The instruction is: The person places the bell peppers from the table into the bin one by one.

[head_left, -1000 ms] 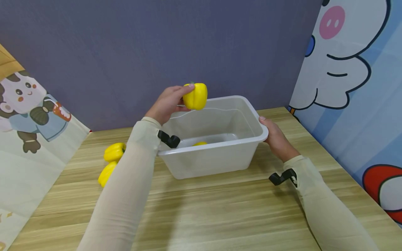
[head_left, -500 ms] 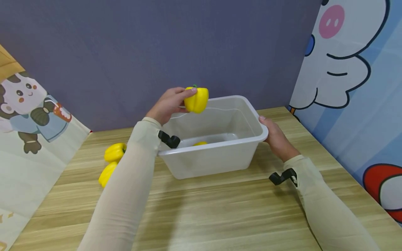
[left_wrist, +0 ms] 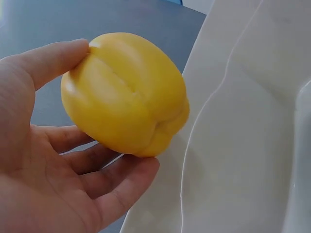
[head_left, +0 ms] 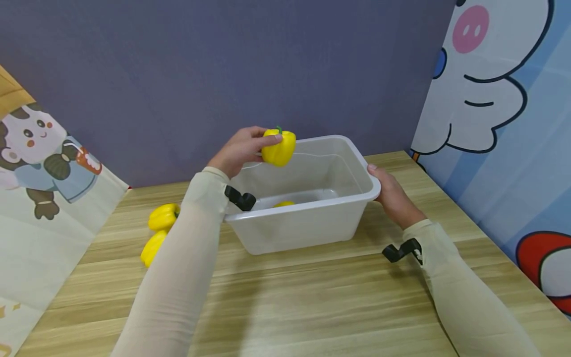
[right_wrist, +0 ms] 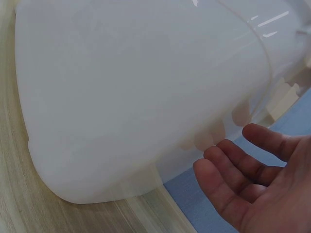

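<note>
The left hand (head_left: pixel 238 148) has brought the yellow bell pepper (head_left: pixel 278 146) a little lower than it was a second ago, from clear above the back rim of the plastic tub (head_left: pixel 312 225) to roughly level with it, just over the tub's rear left corner. Judging by that small descent, the pepper seems close to being let go into the tub, though it is not yet released. The fingers (left_wrist: pixel 104 182) curl under the pepper while the thumb presses its top (a light cradle more than a squeeze).

The right hand (head_left: pixel 392 196) has not shifted; its fingers (right_wrist: pixel 233 170) lie nearly straight against the tub's right end wall, below the rim, steadying it.

The pepper looks smooth and glossy, lobed with a shallow crease, and carries a small green stem. The tub is translucent white, thin-walled, rectangular with rounded corners and a rolled lip; a second pepper (head_left: pixel 284 204) shows dimly on its floor. Two more peppers (head_left: pixel 158 230) lie touching each other on the worktop (head_left: pixel 312 297), left of the tub. The worktop has a pale wood-grain surface, matte and striped along its length.
</note>
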### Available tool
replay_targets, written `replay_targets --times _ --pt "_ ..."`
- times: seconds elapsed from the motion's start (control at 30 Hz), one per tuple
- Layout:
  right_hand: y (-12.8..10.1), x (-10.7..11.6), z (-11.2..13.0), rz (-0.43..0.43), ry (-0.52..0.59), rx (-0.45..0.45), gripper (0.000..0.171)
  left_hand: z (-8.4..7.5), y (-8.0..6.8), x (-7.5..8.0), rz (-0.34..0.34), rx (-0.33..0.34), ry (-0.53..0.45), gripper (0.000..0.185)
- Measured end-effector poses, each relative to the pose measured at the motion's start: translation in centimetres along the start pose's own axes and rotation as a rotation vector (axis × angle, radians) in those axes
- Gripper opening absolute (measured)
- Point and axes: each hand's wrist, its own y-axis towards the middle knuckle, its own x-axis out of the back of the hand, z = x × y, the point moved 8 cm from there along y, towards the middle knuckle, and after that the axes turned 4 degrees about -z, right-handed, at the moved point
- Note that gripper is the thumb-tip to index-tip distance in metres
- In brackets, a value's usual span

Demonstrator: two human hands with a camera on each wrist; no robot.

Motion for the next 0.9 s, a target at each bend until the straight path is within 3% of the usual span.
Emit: replay_targets --times 0.6,0.9 --pt "0.08 0.17 -0.19 0.001 0.005 -0.02 0.065 -0.11 0.19 -0.63 0.052 -0.017 0.022 0.056" --pt "-0.04 0.33 -0.25 0.003 -0.018 -0.033 0.067 -0.26 0.06 -0.84 0.044 -0.019 0.056 0.057"
